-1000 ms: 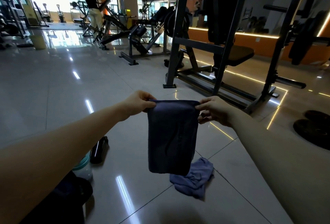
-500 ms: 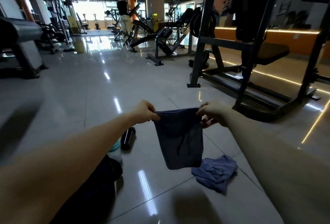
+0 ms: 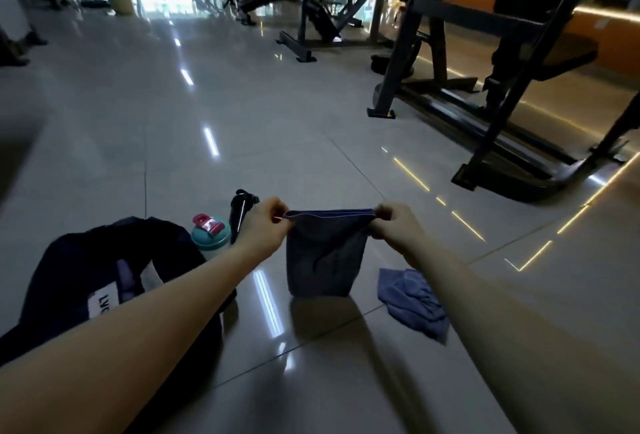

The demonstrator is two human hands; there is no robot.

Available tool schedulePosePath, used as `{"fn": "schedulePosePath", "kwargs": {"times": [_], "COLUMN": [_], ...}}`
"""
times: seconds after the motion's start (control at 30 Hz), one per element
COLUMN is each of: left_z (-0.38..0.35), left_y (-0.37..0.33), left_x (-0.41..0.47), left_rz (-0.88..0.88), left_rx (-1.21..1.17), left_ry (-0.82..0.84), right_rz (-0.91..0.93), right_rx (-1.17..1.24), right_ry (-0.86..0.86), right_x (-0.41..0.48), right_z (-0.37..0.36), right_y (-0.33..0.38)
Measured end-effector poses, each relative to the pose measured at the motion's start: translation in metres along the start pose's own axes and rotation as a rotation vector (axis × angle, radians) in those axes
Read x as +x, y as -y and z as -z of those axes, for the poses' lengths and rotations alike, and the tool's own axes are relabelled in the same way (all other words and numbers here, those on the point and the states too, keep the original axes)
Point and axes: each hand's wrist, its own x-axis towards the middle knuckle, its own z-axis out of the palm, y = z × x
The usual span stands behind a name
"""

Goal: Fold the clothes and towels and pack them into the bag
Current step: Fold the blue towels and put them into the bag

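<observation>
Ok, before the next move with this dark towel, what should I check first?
1. Left hand pinches a top corner of the dark towel: ok.
2. Right hand pinches the other top corner: ok.
3. Top edge stretched level between the hands: ok.
4. Towel's bottom edge off the floor: cannot tell.
5. Bag mouth open: cannot tell.
6. Blue cloth folded: not ok, it lies crumpled on the floor.

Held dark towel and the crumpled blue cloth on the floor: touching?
Apart. Head view shows a strip of bare floor between the dark towel and the crumpled blue cloth.
</observation>
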Motion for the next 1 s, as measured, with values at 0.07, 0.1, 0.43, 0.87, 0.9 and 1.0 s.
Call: {"fn": "schedulePosePath", "kwargs": {"times": [0.07,0.1,0.43,0.87,0.9,1.0], "left_z": [0.0,-0.002,-0.035,-0.037,-0.039,-0.045], "left_y": [0.007,0.013,0.122,0.126,0.129,0.135], "left_x": [-0.015,-0.025,-0.178,-0.155,-0.151,-0.144], "left_rz": [-0.024,-0.009,0.198,0.461,0.448,0.428], "left_rx": [0.0,-0.008,0.213,0.273,0.254,0.16], "left_ry": [-0.02,-0.003,0.453,0.861,0.738,0.448], "right_rz": [0.042,0.061,-0.057,-0.32,-0.305,-0.287], "right_rx": [-0.051,-0.104,-0.503,-0.285,-0.278,-0.277], "right_ry": [0.002,0.019,0.371,0.601,0.519,0.369], "right_x": [-0.006,-0.011,-0.143,-0.158,-0.151,-0.136], "right_z": [-0.008,-0.011,-0.083,-0.082,-0.084,-0.096], "right_y": [-0.011,-0.02,-0.147,-0.137,-0.138,-0.14]}}
